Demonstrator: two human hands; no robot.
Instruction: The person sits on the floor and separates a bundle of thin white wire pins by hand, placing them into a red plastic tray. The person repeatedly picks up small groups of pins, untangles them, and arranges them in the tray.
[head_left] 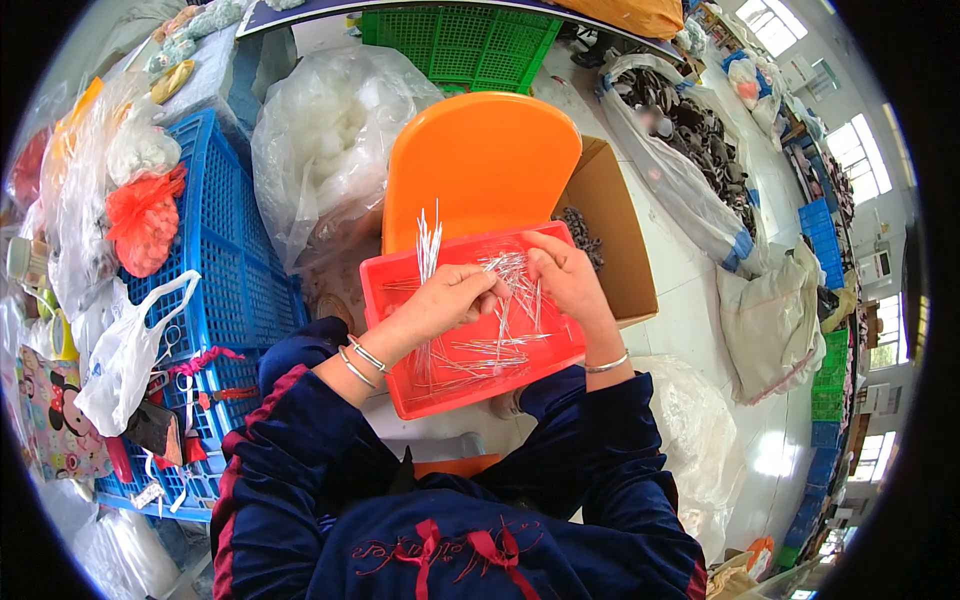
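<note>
At the left, a blue crate (225,245) stands well apart from the work. Next comes the red tray (374,290), angled in front of an orange chair (480,165); if its support, mostly hidden, is uneven, a bump could tip it. At the tray's left side, a bundle of thin silvery wires (428,250) pokes past the far rim, and a brushing forearm could scatter it. The left hand (466,296) is over the tray, fingers curled together (whether they pinch a wire cannot be told); its bracelets (362,362) could snag a tip. In the middle, a tangled pile (513,280) lies inside the tray, where pulling one wire might drag others along. The right hand (562,277) has thumb and forefinger bent toward each other beside the pile, its grip unclear; sharp ends could prick bare fingertips. Farther right, a cardboard box (622,245) could catch strays.
</note>
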